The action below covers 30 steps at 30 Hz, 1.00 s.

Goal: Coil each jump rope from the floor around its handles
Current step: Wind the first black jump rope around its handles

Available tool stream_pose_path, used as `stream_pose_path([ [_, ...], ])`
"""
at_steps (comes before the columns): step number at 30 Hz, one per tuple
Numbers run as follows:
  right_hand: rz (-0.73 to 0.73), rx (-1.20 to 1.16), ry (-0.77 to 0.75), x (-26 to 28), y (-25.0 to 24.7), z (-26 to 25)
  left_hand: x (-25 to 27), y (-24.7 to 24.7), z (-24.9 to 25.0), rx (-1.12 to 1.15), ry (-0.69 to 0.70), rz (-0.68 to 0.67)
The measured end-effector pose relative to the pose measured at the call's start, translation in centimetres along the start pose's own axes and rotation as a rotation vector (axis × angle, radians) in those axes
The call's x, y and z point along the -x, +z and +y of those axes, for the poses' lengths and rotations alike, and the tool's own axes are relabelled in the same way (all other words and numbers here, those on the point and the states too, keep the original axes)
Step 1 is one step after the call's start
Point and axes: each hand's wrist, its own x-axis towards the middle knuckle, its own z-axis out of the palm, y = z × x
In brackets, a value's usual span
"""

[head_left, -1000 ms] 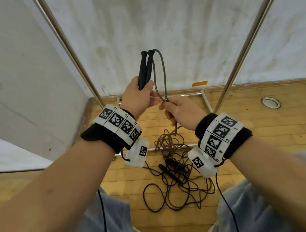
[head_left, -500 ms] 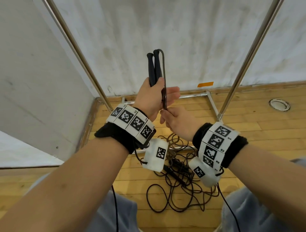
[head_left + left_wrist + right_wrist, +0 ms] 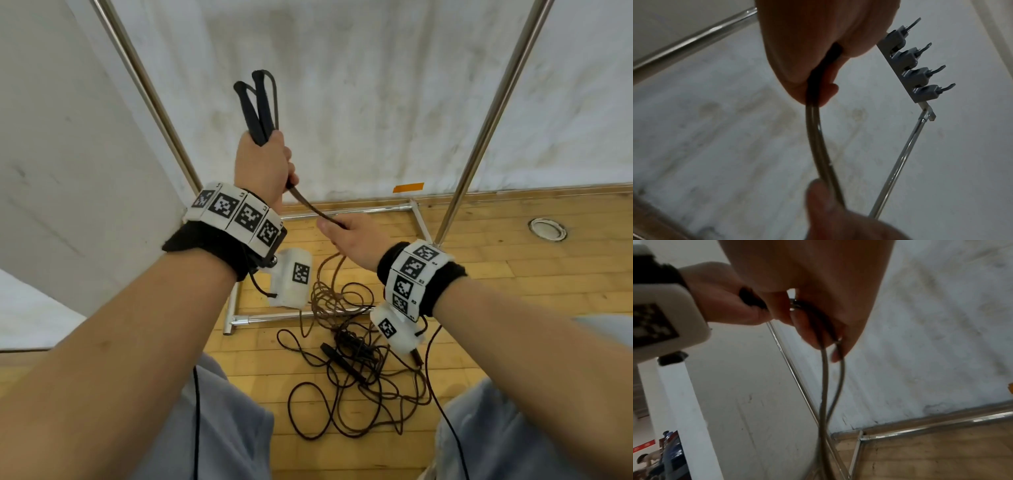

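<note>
My left hand [image 3: 263,164] grips two black jump-rope handles [image 3: 255,109] held upright against the white wall. Their brown cord [image 3: 310,206] runs down from under that fist to my right hand [image 3: 352,240], which pinches the doubled cord lower and to the right. In the left wrist view the cord [image 3: 818,134] stretches from my left fist to my right fingers [image 3: 822,194]. The right wrist view shows two strands [image 3: 830,386] hanging from my right fingers [image 3: 813,331]. Below the hands, the slack cord falls into a tangled pile [image 3: 356,370] on the floor, where another black handle [image 3: 342,361] lies.
Slanted metal poles [image 3: 493,113] and a floor frame [image 3: 342,209] of a rack stand ahead against the wall. A hook rail [image 3: 906,68] tops the rack. A round floor fitting [image 3: 547,229] sits at right on the wooden floor [image 3: 513,274]. My knees [image 3: 219,428] flank the pile.
My left hand has lifted the handles higher and tilted them left. My right hand has slid down and right along the cord, pulling it taut between the two hands.
</note>
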Motion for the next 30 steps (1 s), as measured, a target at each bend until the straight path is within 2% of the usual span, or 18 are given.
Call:
stream_pose_path([
  [4, 0.031, 0.02, -0.052, -0.3, -1.6, -0.9, -1.0, -2.0, -0.7, -0.132, 0.045, 0.083],
  [8, -0.051, 0.077, -0.107, -0.1, -2.2, -2.0, -2.1, -3.8, -1.5, -0.231, 0.067, 0.158],
  [11, -0.088, 0.108, -0.122, 0.2, -2.1, -2.7, -2.4, -4.6, -2.3, -0.477, 0.173, 0.135],
  [15, -0.033, 0.12, -0.127, 0.1, -2.6, -3.0, -2.4, -5.6, -3.6, -0.912, 0.297, -0.001],
  [18, 0.032, 0.17, -0.179, 0.0, -3.5, -3.1, -2.6, -6.2, -4.3, -1.115, 0.272, -0.126],
  [23, 0.172, 0.337, -0.215, -0.5, -4.5, -2.9, -1.6, -5.6, -5.5, -1.195, 0.197, -0.422],
  [26, 0.228, 0.372, -0.226, -0.8, -4.8, -2.7, -0.3, -4.6, -5.8, -1.194, 0.245, -0.616],
  [28, 0.243, 0.36, -0.24, -1.0, -5.1, -2.7, 0.5, -3.9, -6.1, -1.285, 0.289, -0.685],
  [30, 0.242, 0.355, -0.241, -1.2, -5.3, -2.8, 1.1, -3.3, -6.4, -1.347, 0.275, -0.714],
])
